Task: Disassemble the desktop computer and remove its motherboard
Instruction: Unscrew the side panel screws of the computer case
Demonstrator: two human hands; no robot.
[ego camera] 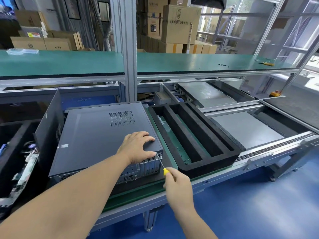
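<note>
Two hands work at a green bench (boxes behind): left flat on computer, right fingers clamped on screwdriver.

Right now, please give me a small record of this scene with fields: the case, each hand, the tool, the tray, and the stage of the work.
case: dark grey metal computer case lying flat on the green bench mat, side panel on
left hand: left hand rests on the case's near right corner, fingers spread
right hand: right hand grips the yellow-handled screwdriver
tool tip: at the rear edge of the case, by the left thumb
tray: black foam tray right of the case
stage: case not yet opened
</note>
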